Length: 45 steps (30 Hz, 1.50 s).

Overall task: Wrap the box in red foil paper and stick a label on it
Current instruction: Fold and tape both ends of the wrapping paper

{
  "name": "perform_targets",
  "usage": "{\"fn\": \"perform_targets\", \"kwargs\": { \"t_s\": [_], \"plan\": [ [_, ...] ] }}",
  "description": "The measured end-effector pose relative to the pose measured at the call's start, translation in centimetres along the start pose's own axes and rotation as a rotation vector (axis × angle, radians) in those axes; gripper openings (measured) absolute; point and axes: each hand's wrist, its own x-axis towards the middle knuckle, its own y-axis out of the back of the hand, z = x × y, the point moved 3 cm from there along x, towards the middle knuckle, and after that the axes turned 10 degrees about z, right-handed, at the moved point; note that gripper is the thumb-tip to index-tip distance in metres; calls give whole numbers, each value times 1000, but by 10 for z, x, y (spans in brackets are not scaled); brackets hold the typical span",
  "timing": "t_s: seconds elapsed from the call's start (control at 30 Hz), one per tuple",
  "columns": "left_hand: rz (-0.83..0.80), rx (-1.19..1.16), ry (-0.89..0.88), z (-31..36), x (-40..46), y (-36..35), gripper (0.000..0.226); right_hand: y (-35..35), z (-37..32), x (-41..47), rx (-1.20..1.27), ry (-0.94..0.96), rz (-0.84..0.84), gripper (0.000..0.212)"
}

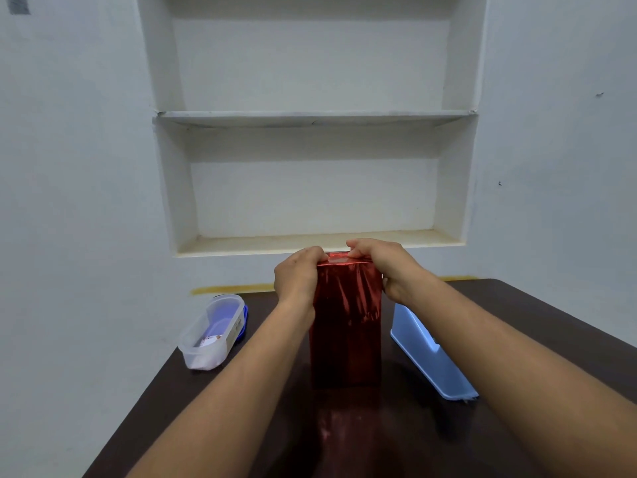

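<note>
A tall box (346, 326) stood upright on the dark table (517, 339), and red foil paper (348, 298) covered the sides that showed. The paper was shiny and a bit wrinkled near the top. The box sat right between the two hands.

The left hand (298, 276) was at the top left corner of the box. Its fingers (315, 254) were curled over the top edge and held the foil there. The right hand (386, 267) was at the top right corner. Its fingers (358, 248) were curled too, and they pinched the foil at the top edge. A small strip of bright red paper showed between the two sets of fingertips. The thumbs were hard to see, so I could not tell how they lay.

Well below the left fingers and off to the left, a clear plastic tub (212, 332) lay on the table. It had something blue inside and a small label-like thing (212, 339) at the bottom, too small to read. Below the right fingers and off to the right, a light blue tray (431, 353) leaned on its side, near the box.

Beyond the fingers, a white shelf nook (313, 115) was set in the wall.
</note>
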Motion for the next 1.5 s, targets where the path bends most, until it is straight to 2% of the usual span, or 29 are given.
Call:
{"fn": "perform_targets", "kwargs": {
  "t_s": [0.1, 0.17, 0.3, 0.47, 0.6, 0.77, 0.9, 1.07, 1.2, 1.37, 1.5],
  "plan": [
    [10, 7, -11, 1, 0, 0, 13, 9, 3, -3, -24, 49, 73, 8],
    [-4, -1, 7, 1, 1, 0, 18, 24, 10, -4, -55, 69, 172, 24],
    [-9, -9, 13, 1, 5, 1, 20, 63, 22, -30, -142, 153, 344, 8],
    [-16, 9, 6, -2, 4, -3, 11, 117, 37, -54, -532, 189, 477, 21],
    [11, 33, -15, 1, 8, -1, 9, 143, 42, -45, -887, 54, 428, 21],
    [6, 46, -28, -3, 11, -1, 9, 145, 57, -40, -586, -385, 260, 40],
    [-1, 48, -38, -2, 12, 0, 9, 143, 62, -33, -445, -547, 166, 40],
    [-15, 40, -37, -4, 16, 0, 8, 138, 54, -27, -254, -543, 157, 35],
    [-21, 36, -42, -4, 18, 0, 7, 138, 53, -37, -73, -428, 227, 23],
    [-20, 33, -45, -5, 20, 0, 11, 143, 71, -50, 43, -320, 357, 21],
    [-16, 34, -49, -4, 21, 2, 9, 143, 79, -59, 64, -251, 379, 10]
  ]
}}
